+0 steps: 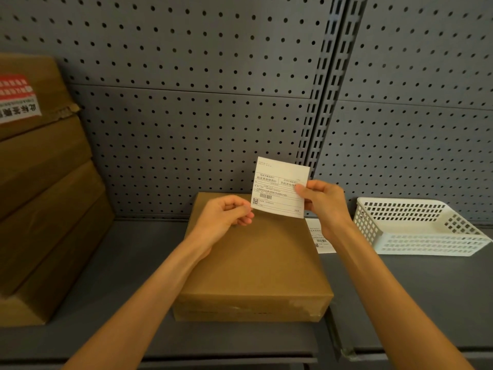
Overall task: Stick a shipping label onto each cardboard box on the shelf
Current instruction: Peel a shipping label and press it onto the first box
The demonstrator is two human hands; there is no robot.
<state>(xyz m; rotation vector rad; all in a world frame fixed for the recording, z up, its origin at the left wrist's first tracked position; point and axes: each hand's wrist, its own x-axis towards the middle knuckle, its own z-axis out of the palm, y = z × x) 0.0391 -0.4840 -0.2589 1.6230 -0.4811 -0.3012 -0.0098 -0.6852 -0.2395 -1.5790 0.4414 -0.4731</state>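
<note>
A flat brown cardboard box (256, 263) lies on the grey shelf (133, 263) in front of me, its top bare. Above its far edge I hold a white shipping label (277, 188) upright, printed side toward me. My right hand (322, 204) pinches the label's right edge between thumb and fingers. My left hand (226, 217) pinches the label's lower left corner with curled fingers. Another printed label sheet (320, 236) lies flat on the shelf just right of the box, partly hidden by my right wrist.
A stack of brown cardboard boxes (45, 198) stands at the left, the top one bearing a red and white sticker (16, 97). A white plastic lattice tray (418, 228) sits at the right. Grey pegboard (213, 102) backs the shelf.
</note>
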